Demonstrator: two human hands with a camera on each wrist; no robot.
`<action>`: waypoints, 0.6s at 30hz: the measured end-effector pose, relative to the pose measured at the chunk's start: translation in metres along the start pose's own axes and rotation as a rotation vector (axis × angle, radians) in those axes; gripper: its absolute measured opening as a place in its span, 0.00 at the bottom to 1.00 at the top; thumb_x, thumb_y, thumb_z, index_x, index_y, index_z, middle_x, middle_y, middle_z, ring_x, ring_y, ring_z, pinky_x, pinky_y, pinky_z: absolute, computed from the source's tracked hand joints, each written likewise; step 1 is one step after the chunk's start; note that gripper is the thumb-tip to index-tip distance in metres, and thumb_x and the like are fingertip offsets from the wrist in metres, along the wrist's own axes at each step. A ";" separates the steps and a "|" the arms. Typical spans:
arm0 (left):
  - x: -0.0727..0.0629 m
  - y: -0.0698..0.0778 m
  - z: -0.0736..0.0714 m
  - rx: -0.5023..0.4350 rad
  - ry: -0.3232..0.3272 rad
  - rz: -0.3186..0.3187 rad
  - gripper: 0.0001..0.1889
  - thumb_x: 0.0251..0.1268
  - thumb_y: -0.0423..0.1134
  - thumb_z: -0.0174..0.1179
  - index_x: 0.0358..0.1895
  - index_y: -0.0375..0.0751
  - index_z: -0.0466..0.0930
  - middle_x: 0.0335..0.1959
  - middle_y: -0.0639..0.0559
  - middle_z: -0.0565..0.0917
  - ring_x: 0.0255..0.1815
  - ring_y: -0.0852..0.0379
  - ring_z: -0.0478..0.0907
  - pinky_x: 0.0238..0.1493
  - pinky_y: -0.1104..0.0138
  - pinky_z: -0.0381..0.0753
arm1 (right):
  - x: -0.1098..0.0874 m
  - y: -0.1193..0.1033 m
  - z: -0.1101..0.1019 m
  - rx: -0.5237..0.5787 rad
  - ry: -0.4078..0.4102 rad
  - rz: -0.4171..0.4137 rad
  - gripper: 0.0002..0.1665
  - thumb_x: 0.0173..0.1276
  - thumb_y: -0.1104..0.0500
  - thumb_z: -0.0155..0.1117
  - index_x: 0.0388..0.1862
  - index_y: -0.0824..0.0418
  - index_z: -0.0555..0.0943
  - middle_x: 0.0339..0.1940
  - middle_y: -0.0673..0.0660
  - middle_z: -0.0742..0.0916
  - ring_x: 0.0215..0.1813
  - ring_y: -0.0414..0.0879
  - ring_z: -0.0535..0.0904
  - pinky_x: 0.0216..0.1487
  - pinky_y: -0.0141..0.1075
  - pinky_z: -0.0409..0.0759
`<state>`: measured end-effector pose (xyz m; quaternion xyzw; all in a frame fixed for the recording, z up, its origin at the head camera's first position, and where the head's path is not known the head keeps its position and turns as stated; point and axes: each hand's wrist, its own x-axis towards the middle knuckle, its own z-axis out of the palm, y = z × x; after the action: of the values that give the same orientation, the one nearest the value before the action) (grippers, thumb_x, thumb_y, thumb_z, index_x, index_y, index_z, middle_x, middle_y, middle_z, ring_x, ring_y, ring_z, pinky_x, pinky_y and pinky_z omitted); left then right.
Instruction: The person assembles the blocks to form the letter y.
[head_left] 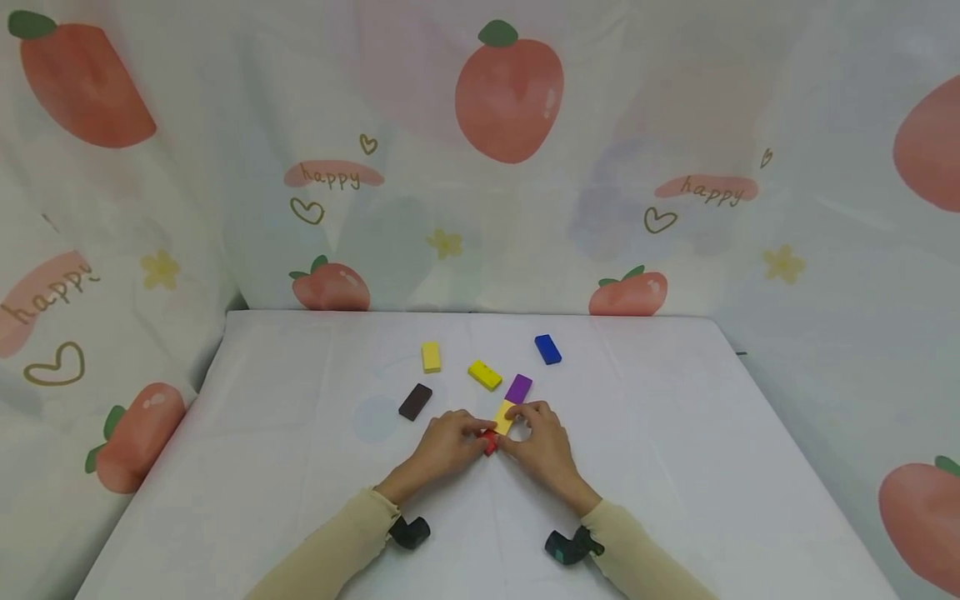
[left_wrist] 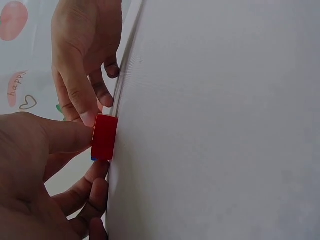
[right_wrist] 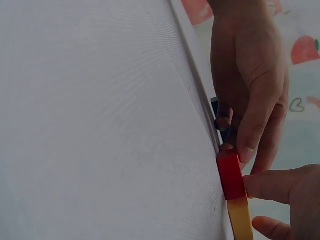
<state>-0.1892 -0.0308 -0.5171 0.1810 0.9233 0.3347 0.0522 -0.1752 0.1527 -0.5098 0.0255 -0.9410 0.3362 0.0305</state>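
In the head view a red block (head_left: 490,442), a yellow block (head_left: 503,417) and a purple block (head_left: 519,388) lie end to end in a slanted row. My left hand (head_left: 448,444) grips the red block at its left side, thumb and index finger close together there. From the other side my right hand (head_left: 543,442) holds the red block with its thumb, its index fingertip at the yellow block's right edge. The right wrist view shows both thumbs against the red block (right_wrist: 231,175), with the yellow block (right_wrist: 240,220) directly behind it. Fingers partly hide the red block in the head view.
Farther back on the white table (head_left: 675,450) lie a pale yellow block (head_left: 431,357), a bright yellow block (head_left: 484,375) and a blue block (head_left: 548,349). A dark brown block (head_left: 415,402) lies beyond my left hand. A patterned curtain (head_left: 420,108) hangs behind.
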 end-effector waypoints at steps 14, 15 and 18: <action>-0.013 -0.010 -0.030 -0.143 0.013 0.012 0.14 0.68 0.42 0.61 0.54 0.49 0.84 0.43 0.60 0.84 0.45 0.62 0.77 0.45 0.69 0.78 | 0.000 0.001 0.001 0.005 -0.009 0.030 0.22 0.55 0.49 0.76 0.47 0.52 0.81 0.50 0.55 0.79 0.47 0.48 0.73 0.47 0.42 0.71; -0.013 -0.010 -0.032 -0.142 0.022 0.006 0.14 0.68 0.42 0.61 0.54 0.49 0.84 0.43 0.60 0.84 0.45 0.62 0.77 0.45 0.69 0.78 | 0.000 0.001 0.001 0.005 -0.008 0.030 0.22 0.55 0.49 0.76 0.47 0.52 0.81 0.50 0.55 0.79 0.47 0.48 0.73 0.47 0.42 0.71; -0.010 -0.010 -0.037 -0.141 0.038 -0.020 0.14 0.68 0.43 0.61 0.55 0.50 0.83 0.45 0.60 0.84 0.47 0.62 0.77 0.47 0.67 0.79 | -0.001 0.002 0.002 0.005 -0.010 0.033 0.22 0.55 0.49 0.76 0.47 0.51 0.81 0.50 0.54 0.79 0.47 0.48 0.73 0.47 0.41 0.71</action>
<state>-0.1905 -0.0634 -0.4952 0.1611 0.8999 0.4020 0.0509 -0.1748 0.1529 -0.5128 0.0115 -0.9406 0.3387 0.0202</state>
